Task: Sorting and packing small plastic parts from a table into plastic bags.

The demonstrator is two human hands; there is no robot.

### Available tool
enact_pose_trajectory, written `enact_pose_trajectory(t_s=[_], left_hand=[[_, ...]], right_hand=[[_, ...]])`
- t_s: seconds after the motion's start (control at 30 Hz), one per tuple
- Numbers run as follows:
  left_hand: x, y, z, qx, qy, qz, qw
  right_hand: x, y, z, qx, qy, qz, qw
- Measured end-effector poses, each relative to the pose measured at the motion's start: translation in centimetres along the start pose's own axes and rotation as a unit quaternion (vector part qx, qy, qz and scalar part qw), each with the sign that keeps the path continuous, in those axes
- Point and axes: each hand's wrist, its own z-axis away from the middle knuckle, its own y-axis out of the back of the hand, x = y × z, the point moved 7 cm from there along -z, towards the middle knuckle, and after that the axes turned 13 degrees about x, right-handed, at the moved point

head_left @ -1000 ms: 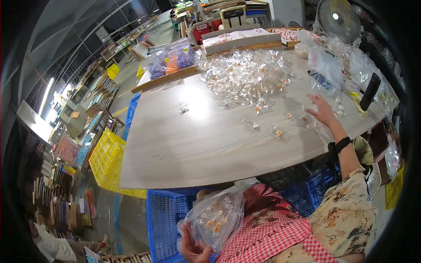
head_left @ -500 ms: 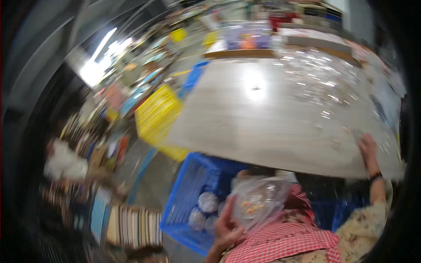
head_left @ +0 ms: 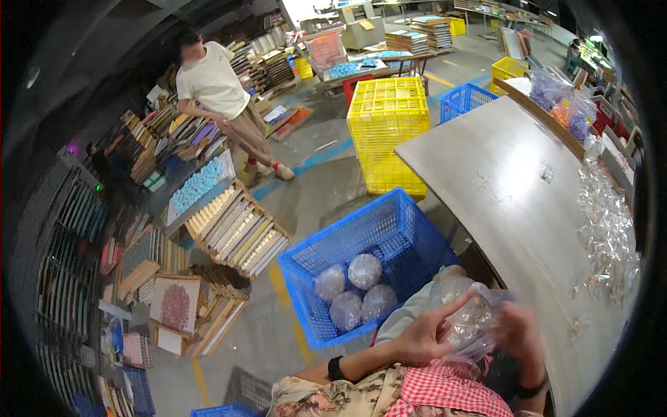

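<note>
Holding a clear, bulging plastic bag (head_left: 451, 290) of small pale pieces (head_left: 470, 324), the left hand (head_left: 427, 335) closes on its left side, the index finger stretched out along the upper part and the thumb lower down. The right hand (head_left: 517, 332) is on the other side, blurred by motion and close against the plastic, so I cannot tell whether its fingers are pinched or loose. The bag thus lies between the two, to the right of the left hand, in front of the red-and-white checked cloth apron (head_left: 448, 390) and beside the near edge of the pale grey, wood-grained table (head_left: 486, 184). Its long axis is hard to read in the crumpled plastic; a loose flap points toward the right hand. Up and to the left of the bag stands a deep blue, rectangular plastic crate (head_left: 415, 208), four round, clear plastic bundles (head_left: 365, 271) clustered inside it; the left hand is the nearer one to it, while the right hand is nearer to the table. There, a lone small clear packet (head_left: 547, 174) lies well apart from a shiny heap of clear packets (head_left: 606, 233). Past the blue crate stands a tall yellow slatted plastic crate (head_left: 388, 135), and farther left a co-worker in a cream shirt (head_left: 219, 83)
</note>
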Motion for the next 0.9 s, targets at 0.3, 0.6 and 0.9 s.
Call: enact_pose_trajectory(t_s=[0.3, 0.6, 0.9], left_hand=[[-1.9, 2.5, 0.2, 0.076, -0.02, -0.034, 0.996], [-1.7, 5.4, -0.5, 0.099, -0.068, 0.003, 0.993], [-2.0, 3.8, -0.9, 0.067, -0.063, 0.004, 0.996]], right_hand=[[0.2, -14.8, -1.0, -0.129, 0.194, 0.112, 0.966], [4.2, 13.6, 2.1, 0.311, -0.052, 0.406, 0.858], [19.2, 20.3, 16.8, 0.206, -0.277, 0.508, 0.789]])
